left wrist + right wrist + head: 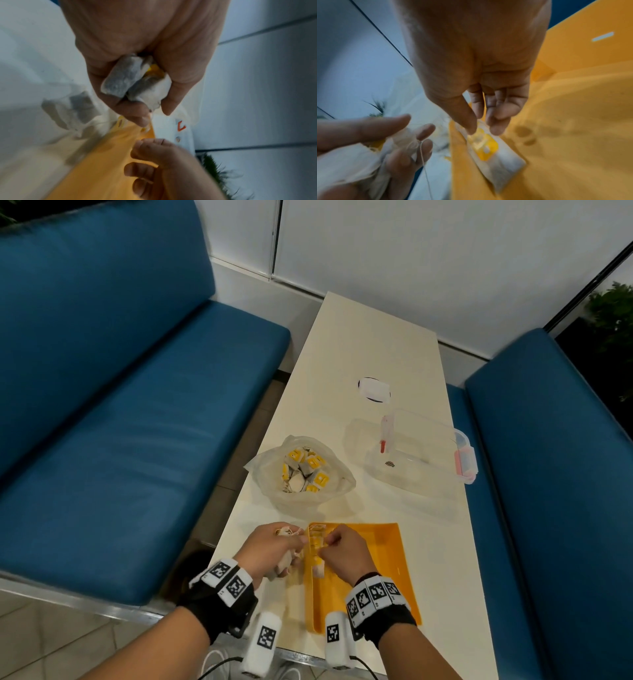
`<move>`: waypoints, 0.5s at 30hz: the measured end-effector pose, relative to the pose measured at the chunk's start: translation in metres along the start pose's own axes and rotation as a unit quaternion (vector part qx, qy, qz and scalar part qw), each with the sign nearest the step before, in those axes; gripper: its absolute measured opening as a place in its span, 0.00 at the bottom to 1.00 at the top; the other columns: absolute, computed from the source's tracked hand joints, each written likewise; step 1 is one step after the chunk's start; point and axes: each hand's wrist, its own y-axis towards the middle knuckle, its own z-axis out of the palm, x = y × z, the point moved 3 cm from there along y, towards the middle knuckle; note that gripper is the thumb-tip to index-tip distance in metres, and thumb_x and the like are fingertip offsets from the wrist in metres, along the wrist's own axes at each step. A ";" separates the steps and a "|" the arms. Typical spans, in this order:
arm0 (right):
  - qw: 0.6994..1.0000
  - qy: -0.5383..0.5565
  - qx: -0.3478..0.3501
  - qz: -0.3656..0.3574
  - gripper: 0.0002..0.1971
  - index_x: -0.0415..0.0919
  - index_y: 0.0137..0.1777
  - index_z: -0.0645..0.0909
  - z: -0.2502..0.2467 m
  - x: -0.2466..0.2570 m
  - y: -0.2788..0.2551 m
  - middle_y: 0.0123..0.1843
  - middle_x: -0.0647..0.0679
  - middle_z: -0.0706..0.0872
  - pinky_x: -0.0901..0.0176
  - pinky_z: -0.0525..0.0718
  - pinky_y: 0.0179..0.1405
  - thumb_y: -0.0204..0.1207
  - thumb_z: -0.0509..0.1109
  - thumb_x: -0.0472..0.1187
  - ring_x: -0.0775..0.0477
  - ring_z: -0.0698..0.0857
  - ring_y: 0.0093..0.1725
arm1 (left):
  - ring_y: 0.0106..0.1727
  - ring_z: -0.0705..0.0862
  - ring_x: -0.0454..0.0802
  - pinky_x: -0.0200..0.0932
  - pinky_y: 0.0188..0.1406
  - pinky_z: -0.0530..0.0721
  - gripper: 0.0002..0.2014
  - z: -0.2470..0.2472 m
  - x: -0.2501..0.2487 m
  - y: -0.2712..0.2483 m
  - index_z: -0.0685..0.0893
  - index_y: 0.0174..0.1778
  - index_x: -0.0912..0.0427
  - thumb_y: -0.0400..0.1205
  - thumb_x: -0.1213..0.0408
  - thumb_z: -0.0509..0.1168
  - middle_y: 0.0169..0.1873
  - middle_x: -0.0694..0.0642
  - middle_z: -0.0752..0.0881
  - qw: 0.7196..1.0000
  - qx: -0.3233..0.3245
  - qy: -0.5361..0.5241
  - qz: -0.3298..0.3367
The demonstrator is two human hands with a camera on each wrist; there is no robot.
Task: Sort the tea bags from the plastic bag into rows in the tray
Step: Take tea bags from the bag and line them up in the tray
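A yellow tray (373, 563) lies at the table's near edge. Behind it, an open plastic bag (274, 470) holds several tea bags (306, 470) with yellow tags. A short row of tea bags (318, 569) runs along the tray's left wall. My left hand (294, 542) hovers just left of the tray, gripping a bunch of tea bags (133, 81) in its palm, with strings dangling. My right hand (481, 129) is over the tray's left side. Its thumb and fingers pinch the top end of one tea bag (494, 152), which lies against the tray floor.
A clear plastic box (421, 453) with pink clips stands at the right, behind the tray. Farther back lies a small white pouch (374, 390). Blue benches (137, 422) flank the narrow cream table (370, 344). The tray's right part (383, 546) is bare.
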 end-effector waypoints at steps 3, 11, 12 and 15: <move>0.997 0.054 0.022 -0.051 0.11 0.47 0.48 0.81 -0.009 0.015 -0.013 0.49 0.48 0.86 0.60 0.83 0.30 0.71 0.70 0.30 0.48 0.87 0.41 | 0.34 0.83 0.54 0.39 0.23 0.75 0.11 -0.006 -0.017 -0.011 0.87 0.57 0.64 0.81 0.65 0.74 0.39 0.63 0.84 0.993 0.085 -0.074 -0.024; 0.973 0.116 0.167 -0.110 0.34 0.57 0.67 0.80 0.001 0.050 -0.028 0.58 0.52 0.86 0.58 0.82 0.27 0.63 0.76 0.28 0.40 0.88 0.38 | 0.36 0.84 0.51 0.36 0.21 0.79 0.13 -0.008 -0.049 -0.023 0.86 0.60 0.65 0.81 0.64 0.69 0.44 0.63 0.87 0.974 0.148 -0.160 -0.054; 0.972 0.116 0.166 -0.119 0.33 0.57 0.67 0.80 0.004 0.052 -0.028 0.54 0.51 0.87 0.58 0.81 0.27 0.64 0.76 0.29 0.39 0.89 0.41 | 0.36 0.84 0.51 0.36 0.21 0.79 0.14 -0.006 -0.050 -0.023 0.86 0.60 0.65 0.81 0.64 0.70 0.44 0.63 0.87 0.975 0.146 -0.160 -0.056; 0.979 0.105 0.131 -0.113 0.14 0.44 0.52 0.83 0.011 0.057 -0.026 0.39 0.47 0.85 0.52 0.85 0.31 0.71 0.72 0.27 0.42 0.89 0.39 | 0.35 0.85 0.51 0.36 0.20 0.79 0.13 -0.006 -0.050 -0.022 0.84 0.62 0.64 0.83 0.65 0.69 0.44 0.63 0.87 0.975 0.137 -0.166 -0.061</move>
